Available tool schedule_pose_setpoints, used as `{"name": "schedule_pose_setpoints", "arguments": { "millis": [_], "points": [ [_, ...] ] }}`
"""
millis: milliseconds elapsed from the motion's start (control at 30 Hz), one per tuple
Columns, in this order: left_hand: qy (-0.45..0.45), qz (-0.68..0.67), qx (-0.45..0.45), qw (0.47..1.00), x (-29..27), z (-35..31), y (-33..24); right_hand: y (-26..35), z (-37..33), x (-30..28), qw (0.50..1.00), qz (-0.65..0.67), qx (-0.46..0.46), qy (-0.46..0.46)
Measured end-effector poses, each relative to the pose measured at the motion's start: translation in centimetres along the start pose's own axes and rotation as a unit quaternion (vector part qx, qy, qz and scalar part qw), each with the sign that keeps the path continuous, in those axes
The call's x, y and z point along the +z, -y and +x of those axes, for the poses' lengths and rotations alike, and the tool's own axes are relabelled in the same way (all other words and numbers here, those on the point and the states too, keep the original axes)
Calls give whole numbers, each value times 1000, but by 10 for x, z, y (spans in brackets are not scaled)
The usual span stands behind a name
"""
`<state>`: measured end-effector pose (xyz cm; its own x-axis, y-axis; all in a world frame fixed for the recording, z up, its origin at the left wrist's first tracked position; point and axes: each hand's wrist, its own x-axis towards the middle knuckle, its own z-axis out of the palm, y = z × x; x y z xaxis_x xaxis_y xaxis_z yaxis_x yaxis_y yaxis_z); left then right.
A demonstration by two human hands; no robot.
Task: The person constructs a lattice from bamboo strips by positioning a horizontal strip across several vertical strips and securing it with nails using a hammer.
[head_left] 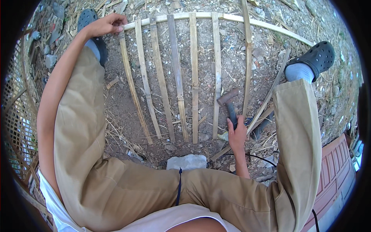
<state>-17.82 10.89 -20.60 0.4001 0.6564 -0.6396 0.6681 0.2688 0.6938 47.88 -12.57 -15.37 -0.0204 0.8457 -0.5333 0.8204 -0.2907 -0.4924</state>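
Note:
Several narrow bamboo slats (194, 77) lie side by side on the ground before me, their far ends at one long crosswise strip (181, 16). At the far left, my left hand (108, 24) pinches the left end of that crosswise strip, where it meets the top of the leftmost slat (130, 83). My right hand (237, 135) is wrapped round the dark handle of a hammer (231, 110). The hammer's rusty head (228, 96) points away from me, beside the lower part of a slat (216, 73) at the right. My fingertips partly hide the strip's left end.
A pale flat stone (187, 162) lies between my legs. Loose strips (270, 94) and a black cable (259, 157) are at the right, near my dark clog (312, 60). Woven lattice (19, 96) stands at the left; a reddish-brown panel (332, 174) lies lower right. Stony ground surrounds the slats.

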Motion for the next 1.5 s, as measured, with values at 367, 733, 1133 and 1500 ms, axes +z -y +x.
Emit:
{"name": "schedule_pose_setpoints", "arguments": {
  "millis": [367, 733, 1133, 1500],
  "points": [
    [11, 23, -7, 1000, -1, 2, -3, -4, -1, 2, 1000, -3, -10, -2],
    [-4, 13, -14, 1000, 2, 3, -2, -3, 0, 2, 1000, -10, -13, -2],
    [5, 18, -24, 1000, 0, 3, -3, -3, 0, 3, 1000, -17, -20, -4],
    [0, 22, -28, 999, 2, 3, -6, -1, -1, 2, 999, -27, -20, 0]
  ]
}}
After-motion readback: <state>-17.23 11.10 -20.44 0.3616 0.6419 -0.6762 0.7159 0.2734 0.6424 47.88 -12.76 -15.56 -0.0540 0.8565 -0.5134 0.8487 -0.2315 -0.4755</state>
